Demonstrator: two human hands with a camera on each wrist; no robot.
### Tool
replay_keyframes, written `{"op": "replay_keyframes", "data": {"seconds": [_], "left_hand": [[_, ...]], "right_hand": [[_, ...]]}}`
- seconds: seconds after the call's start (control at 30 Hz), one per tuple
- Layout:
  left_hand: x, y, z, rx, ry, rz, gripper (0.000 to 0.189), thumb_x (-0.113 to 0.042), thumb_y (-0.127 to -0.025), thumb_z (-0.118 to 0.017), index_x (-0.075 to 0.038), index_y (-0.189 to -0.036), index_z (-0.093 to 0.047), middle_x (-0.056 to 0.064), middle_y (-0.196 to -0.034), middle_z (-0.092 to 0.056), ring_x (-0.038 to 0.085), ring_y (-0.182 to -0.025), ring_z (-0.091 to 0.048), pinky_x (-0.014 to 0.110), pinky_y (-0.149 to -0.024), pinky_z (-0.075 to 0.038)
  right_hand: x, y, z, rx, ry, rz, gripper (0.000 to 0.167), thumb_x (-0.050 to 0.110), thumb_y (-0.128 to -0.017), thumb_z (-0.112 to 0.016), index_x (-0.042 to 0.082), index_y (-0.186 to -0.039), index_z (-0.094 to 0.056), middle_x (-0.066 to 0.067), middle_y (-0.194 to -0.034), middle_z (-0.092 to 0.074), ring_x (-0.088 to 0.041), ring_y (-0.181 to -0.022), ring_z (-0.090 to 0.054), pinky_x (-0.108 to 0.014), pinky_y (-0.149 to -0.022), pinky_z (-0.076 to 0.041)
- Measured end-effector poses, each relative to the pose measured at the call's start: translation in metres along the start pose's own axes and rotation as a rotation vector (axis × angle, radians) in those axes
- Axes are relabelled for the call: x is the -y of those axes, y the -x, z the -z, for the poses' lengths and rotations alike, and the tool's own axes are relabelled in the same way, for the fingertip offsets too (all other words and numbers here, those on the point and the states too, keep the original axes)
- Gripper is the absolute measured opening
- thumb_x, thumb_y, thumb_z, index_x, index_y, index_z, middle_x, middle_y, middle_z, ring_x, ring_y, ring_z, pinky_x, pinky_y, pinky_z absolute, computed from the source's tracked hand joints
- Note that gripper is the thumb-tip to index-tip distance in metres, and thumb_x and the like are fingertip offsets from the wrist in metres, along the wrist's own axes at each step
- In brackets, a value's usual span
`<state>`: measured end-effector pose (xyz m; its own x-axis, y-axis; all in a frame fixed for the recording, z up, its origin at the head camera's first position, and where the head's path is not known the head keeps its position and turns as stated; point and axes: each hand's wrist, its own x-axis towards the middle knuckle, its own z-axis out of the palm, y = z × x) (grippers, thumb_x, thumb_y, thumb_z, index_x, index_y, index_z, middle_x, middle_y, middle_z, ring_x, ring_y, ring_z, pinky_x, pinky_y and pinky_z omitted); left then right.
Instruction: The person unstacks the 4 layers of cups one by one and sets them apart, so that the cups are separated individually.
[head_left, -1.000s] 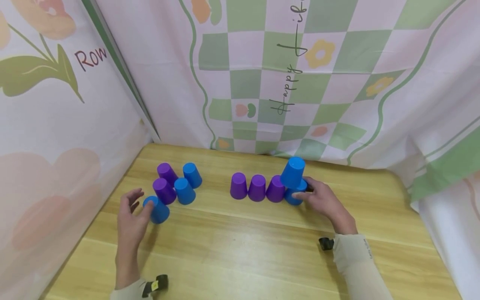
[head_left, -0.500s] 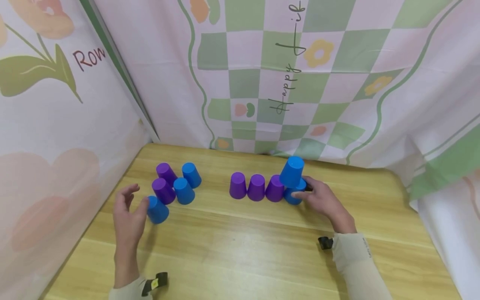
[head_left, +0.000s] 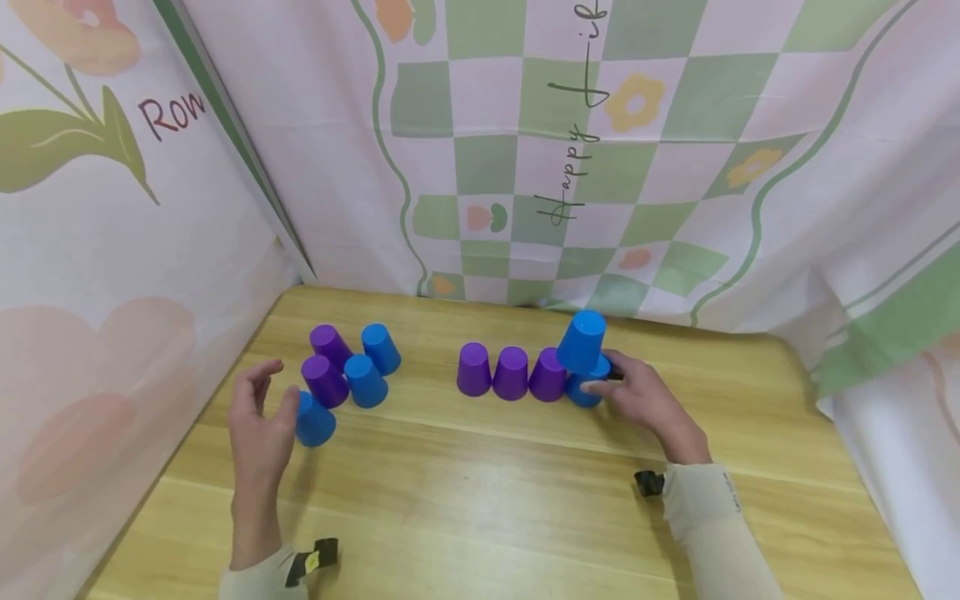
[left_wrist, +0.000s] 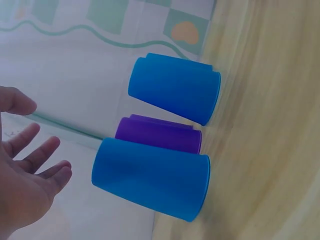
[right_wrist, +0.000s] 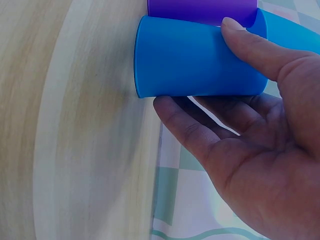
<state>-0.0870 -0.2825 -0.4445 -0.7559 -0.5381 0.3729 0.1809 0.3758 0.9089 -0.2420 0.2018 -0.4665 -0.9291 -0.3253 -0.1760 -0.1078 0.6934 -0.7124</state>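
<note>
In the head view, my right hand (head_left: 637,396) grips the lower blue cup (head_left: 584,392) at the right end of a row. Thumb and fingers lie on either side of this blue cup (right_wrist: 190,60) in the right wrist view. Another blue cup (head_left: 581,342) is upside down on top, over the end blue cup and the purple cup (head_left: 548,379) beside it. Two more purple cups, one in the middle (head_left: 511,375) and one at the left end (head_left: 474,371), complete the row. My left hand (head_left: 260,433), fingers loosely bent, hovers apart from the nearest blue cup (left_wrist: 150,177) and holds nothing.
At the left stand two purple cups, front (head_left: 325,383) and back (head_left: 330,344), and two blue cups, front (head_left: 366,382) and back (head_left: 382,350), all upside down. A printed curtain (head_left: 487,158) hangs behind the wooden table (head_left: 465,492).
My left hand has drawn slightly left, away from the nearest blue cup. The right hand and the cups look unmoved; the head view has shifted a little.
</note>
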Motion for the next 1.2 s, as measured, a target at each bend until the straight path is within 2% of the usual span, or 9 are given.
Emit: {"op": "replay_keyframes", "data": {"seconds": [0.23,0.4,0.5,0.73,0.83,0.97,1.1,1.2], "left_hand": [[-0.01,0.0,-0.008,-0.008,0.035,-0.053,0.038,0.016,-0.091,-0.061,0.013,-0.129,-0.058,-0.007,-0.122,-0.06,0.009,-0.126,-0.054,0.027,-0.124,-0.038],[-0.011,0.0,-0.015,-0.001,0.075,-0.092,0.038,0.022,-0.089,-0.058,0.016,-0.127,-0.057,-0.008,-0.12,-0.061,0.01,-0.126,-0.056,0.024,-0.123,-0.037],[-0.012,-0.001,-0.019,0.009,0.105,-0.105,0.038,0.023,-0.089,-0.056,0.017,-0.127,-0.057,-0.004,-0.12,-0.062,0.011,-0.127,-0.057,0.025,-0.123,-0.037],[-0.021,0.001,-0.029,0.06,0.183,-0.136,0.039,0.024,-0.09,-0.053,0.019,-0.128,-0.055,0.018,-0.125,-0.061,0.02,-0.129,-0.06,0.025,-0.121,-0.04],[-0.025,0.003,-0.034,0.082,0.206,-0.155,0.037,0.023,-0.091,-0.052,0.018,-0.127,-0.056,0.017,-0.125,-0.062,0.022,-0.129,-0.061,0.025,-0.117,-0.045],[-0.029,0.005,-0.04,0.111,0.199,-0.187,0.033,0.021,-0.094,-0.054,0.016,-0.127,-0.057,0.014,-0.126,-0.064,0.019,-0.128,-0.062,0.025,-0.114,-0.047],[-0.03,0.007,-0.045,0.14,0.202,-0.243,0.031,0.02,-0.095,-0.055,0.016,-0.126,-0.058,0.018,-0.125,-0.065,0.02,-0.126,-0.064,0.023,-0.112,-0.049],[-0.031,0.008,-0.049,0.161,0.213,-0.254,0.032,0.022,-0.093,-0.056,0.016,-0.124,-0.058,0.019,-0.123,-0.065,0.022,-0.123,-0.066,0.024,-0.111,-0.05]], "right_hand": [[-0.001,0.0,0.0,-0.005,0.002,0.008,0.063,0.041,-0.103,-0.068,0.007,-0.153,-0.05,-0.024,-0.147,-0.059,-0.045,-0.13,-0.058,-0.064,-0.104,-0.052],[-0.002,0.0,0.001,-0.005,0.001,0.006,0.062,0.04,-0.103,-0.068,0.007,-0.153,-0.05,-0.025,-0.147,-0.059,-0.045,-0.13,-0.058,-0.064,-0.104,-0.052],[-0.002,0.0,0.001,-0.005,-0.001,0.006,0.062,0.04,-0.103,-0.068,0.007,-0.153,-0.05,-0.025,-0.147,-0.059,-0.045,-0.13,-0.058,-0.064,-0.104,-0.052],[-0.002,0.001,0.001,-0.007,0.004,0.006,0.062,0.041,-0.103,-0.068,0.008,-0.153,-0.05,-0.024,-0.147,-0.059,-0.046,-0.131,-0.057,-0.065,-0.105,-0.051],[-0.002,0.001,0.001,-0.007,0.004,0.007,0.062,0.039,-0.103,-0.068,0.007,-0.153,-0.051,-0.024,-0.148,-0.059,-0.046,-0.133,-0.056,-0.066,-0.106,-0.05],[-0.001,0.001,0.0,-0.007,0.001,0.009,0.061,0.038,-0.103,-0.068,0.007,-0.153,-0.05,-0.025,-0.148,-0.058,-0.047,-0.134,-0.055,-0.067,-0.107,-0.049],[0.0,0.0,0.0,-0.008,0.001,0.011,0.062,0.037,-0.103,-0.068,0.007,-0.154,-0.049,-0.025,-0.148,-0.058,-0.047,-0.134,-0.055,-0.066,-0.107,-0.049],[0.0,0.0,0.0,-0.009,-0.001,0.008,0.061,0.037,-0.103,-0.067,0.007,-0.153,-0.05,-0.025,-0.148,-0.058,-0.047,-0.134,-0.055,-0.066,-0.107,-0.049]]}}
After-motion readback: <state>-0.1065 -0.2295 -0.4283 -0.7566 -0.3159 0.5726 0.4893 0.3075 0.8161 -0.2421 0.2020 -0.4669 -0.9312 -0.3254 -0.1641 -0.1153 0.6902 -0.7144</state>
